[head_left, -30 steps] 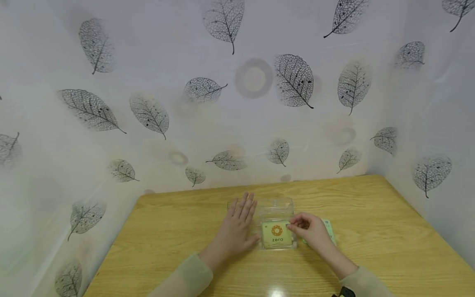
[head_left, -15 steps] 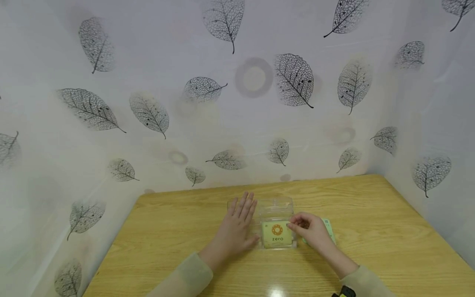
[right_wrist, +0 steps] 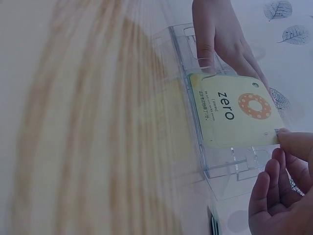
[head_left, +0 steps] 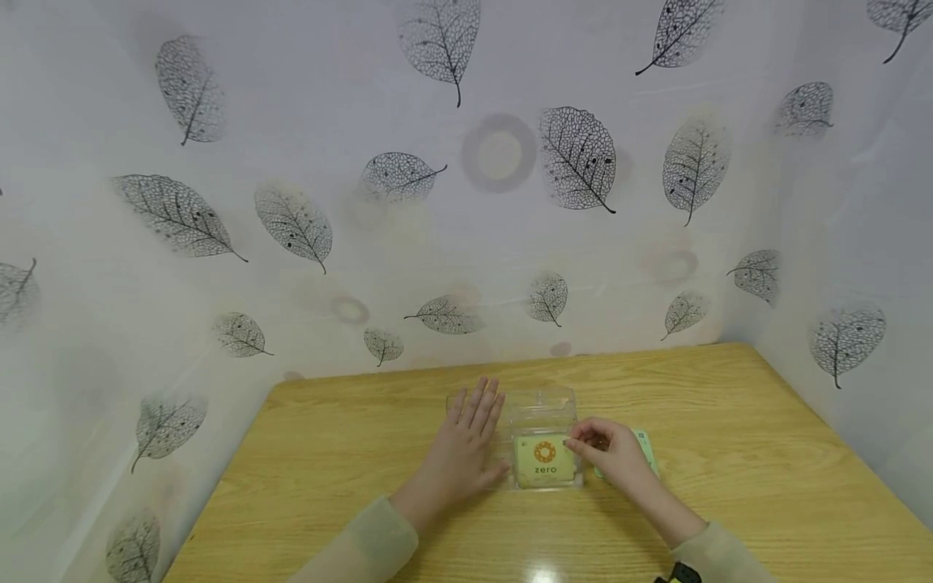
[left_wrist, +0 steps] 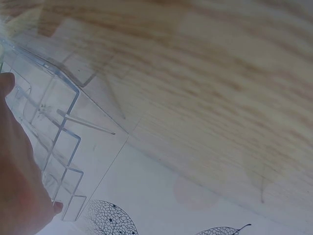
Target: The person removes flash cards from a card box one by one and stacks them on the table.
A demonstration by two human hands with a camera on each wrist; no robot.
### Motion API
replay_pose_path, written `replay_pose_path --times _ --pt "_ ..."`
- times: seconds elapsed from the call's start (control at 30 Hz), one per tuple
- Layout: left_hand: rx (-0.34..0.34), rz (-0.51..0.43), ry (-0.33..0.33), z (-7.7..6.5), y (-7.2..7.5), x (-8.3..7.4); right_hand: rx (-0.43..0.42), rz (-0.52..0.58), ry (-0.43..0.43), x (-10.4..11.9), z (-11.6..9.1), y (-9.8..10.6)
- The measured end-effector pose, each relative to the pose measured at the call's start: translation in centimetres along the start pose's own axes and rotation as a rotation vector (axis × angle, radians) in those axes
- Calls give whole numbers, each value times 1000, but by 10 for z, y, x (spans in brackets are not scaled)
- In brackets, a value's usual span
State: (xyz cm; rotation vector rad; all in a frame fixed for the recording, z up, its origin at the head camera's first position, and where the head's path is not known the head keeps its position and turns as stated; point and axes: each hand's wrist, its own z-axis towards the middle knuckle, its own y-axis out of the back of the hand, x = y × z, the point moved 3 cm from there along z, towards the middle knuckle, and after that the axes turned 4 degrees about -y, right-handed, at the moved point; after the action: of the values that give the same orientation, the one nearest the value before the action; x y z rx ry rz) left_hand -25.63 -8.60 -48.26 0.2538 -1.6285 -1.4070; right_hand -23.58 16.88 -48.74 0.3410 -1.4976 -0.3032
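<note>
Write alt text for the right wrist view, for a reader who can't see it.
The right hand pinches a corner of a pale yellow card reading "zero", with an orange ring, at a clear plastic holder. The left hand is at the holder's opposite side. Blurred wood-grain tabletop fills the picture's left; a white leaf-print backdrop shows behind.

The right hand is coming in from the lower right, thumb and forefinger pinching one corner of a pale yellow card. The card is showing an orange ring with white dots and, running sideways, the word "zero". It is lying in a clear holder. Above, the left hand is reaching down, its thumb pointing toward the card. Wood-grained bench is filling the left side, blurred.
</note>
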Motion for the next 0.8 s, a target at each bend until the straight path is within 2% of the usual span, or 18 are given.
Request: replay_pose_path --times 0.3,0.47,0.8 --pt "-29 -3 0 0 -1 0 11 27 -18 1 -3 2" --pt "-24 2 -1 0 -2 -1 19 37 -24 0 -3 2" --pt "-24 -9 1 -1 -1 -1 1 69 17 1 -3 2"
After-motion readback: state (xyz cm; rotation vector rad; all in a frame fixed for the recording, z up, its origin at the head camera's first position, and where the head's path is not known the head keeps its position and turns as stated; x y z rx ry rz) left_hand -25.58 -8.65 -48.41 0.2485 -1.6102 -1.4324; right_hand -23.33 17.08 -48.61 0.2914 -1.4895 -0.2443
